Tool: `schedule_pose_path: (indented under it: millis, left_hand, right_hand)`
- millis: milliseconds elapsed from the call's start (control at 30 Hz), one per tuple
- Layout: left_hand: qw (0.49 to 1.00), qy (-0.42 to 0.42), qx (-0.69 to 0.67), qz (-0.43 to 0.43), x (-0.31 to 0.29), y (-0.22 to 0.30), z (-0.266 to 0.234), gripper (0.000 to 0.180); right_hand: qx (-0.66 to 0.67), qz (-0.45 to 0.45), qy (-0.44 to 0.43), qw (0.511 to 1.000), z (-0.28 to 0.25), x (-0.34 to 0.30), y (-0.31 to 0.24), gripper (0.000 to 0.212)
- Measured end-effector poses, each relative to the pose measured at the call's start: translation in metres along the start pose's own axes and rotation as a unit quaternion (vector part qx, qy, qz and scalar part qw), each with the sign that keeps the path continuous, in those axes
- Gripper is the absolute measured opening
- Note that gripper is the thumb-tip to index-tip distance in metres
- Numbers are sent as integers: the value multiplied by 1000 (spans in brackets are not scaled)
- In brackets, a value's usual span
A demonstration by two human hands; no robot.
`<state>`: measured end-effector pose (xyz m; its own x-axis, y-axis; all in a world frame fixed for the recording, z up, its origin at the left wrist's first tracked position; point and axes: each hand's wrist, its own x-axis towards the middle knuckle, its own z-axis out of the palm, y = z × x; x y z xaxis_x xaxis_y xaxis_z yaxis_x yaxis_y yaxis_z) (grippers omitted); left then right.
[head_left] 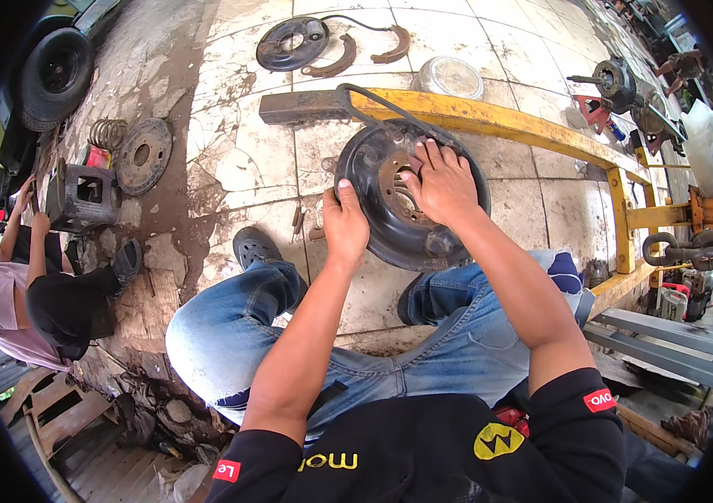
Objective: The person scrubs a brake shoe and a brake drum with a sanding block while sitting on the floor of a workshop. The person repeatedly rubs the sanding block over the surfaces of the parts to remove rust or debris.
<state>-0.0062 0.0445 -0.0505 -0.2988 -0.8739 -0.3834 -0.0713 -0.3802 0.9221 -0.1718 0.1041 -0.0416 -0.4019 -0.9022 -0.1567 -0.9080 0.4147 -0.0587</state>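
Observation:
A black, round brake backing plate (386, 230) is propped up in front of me, its rusty centre hole facing me. A dark cable (377, 99) loops from its top. At the plate's left edge, my left hand (345, 225) grips the rim, thumb toward me; its other fingers are mostly hidden. My right hand (444, 183) lies on the plate's face, right of the centre hole, with fingers stretched out. Small metal pins (298, 220) rest on the tiles left of my left hand.
Behind the plate runs a yellow steel frame (499, 116). Farther off lie another backing plate (281, 52), curved brake shoes (335, 60) and a round metal drum (450, 77). Another person (17, 293) sits at left beside a dark metal block (84, 197) and a rusty disc (144, 157).

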Motion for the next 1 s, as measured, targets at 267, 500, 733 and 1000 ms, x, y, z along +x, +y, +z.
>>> schedule_pose_path:
  millis: [267, 500, 733, 1000]
  left_hand:
    - [1000, 2, -10, 11, 0, -3, 1, 55]
    - [1000, 5, -8, 9, 4, -7, 1, 52]
    - [998, 26, 35, 39, 3, -9, 2, 49]
    - [1000, 17, 20, 4, 0, -2, 1, 50]
  right_hand:
    - [98, -116, 68, 986, 22, -1, -5, 51]
    - [96, -106, 46, 989, 10, -3, -12, 47]
    - [63, -46, 72, 994, 7, 0, 3, 45]
    - [49, -53, 60, 996, 21, 5, 12, 49]
